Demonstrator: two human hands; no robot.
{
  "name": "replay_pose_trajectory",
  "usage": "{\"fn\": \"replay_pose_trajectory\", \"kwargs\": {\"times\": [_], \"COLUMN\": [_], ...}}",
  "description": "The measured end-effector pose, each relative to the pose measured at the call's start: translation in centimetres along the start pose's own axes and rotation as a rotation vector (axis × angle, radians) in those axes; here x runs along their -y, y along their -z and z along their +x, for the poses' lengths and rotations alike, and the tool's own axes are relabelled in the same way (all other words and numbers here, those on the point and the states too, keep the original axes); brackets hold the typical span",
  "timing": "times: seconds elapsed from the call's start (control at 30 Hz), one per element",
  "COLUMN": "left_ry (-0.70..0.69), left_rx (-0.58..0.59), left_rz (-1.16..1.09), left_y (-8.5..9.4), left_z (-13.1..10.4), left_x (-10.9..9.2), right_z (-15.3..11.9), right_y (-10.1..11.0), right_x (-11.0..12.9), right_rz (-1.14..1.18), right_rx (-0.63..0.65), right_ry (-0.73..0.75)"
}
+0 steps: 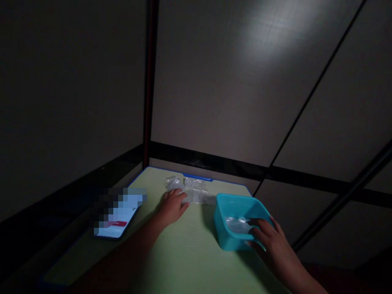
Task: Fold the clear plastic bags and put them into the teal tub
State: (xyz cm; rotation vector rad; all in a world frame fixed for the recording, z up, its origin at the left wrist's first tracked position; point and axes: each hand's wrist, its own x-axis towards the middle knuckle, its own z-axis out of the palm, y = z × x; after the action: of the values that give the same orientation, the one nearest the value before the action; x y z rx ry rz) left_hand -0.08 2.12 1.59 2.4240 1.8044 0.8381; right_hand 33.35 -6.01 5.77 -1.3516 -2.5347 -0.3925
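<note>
1. On the table [183, 261], toward its far edge, clear packets [196, 197] lie in a loose cluster, left of the blue tub [225, 237].
2. The hands are well apart. The left hand [174, 207] rests at the packets' near side, thumb away from the fingers, perhaps to keep the light film from sliding; whether it pinches any, I cannot tell.
3. The right hand [271, 241] straddles the tub's near right corner, some fingers inside, the thumb outside, probably to steady it. How firmly it grips, I cannot tell.
4. Inside the tub lies something clear [237, 224], partly behind the wall and fingers; its contents are too dim to read.
5. A lit phone [119, 222] sits at the left edge, seemingly clear of the hands' way; pixelation masks much of it.
</note>
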Motion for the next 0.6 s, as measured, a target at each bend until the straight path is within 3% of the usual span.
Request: {"fn": "replay_pose_trajectory", "kwargs": {"times": [0.27,0.6], "left_ry": [-0.175,-0.106], "left_rx": [0.023,0.272], "left_rz": [-0.106,-0.012], "left_y": [-0.6,-1.5], "left_z": [-0.4,-0.6], "left_x": [1.0,1.4], "right_z": [0.8,8.1], "right_y": [-0.4,-2.9], "right_x": [-3.4,-8.8], "right_rz": [-0.107,-0.213], "right_rx": [-0.109,-0.063], "right_ry": [-0.026,-0.132]}}
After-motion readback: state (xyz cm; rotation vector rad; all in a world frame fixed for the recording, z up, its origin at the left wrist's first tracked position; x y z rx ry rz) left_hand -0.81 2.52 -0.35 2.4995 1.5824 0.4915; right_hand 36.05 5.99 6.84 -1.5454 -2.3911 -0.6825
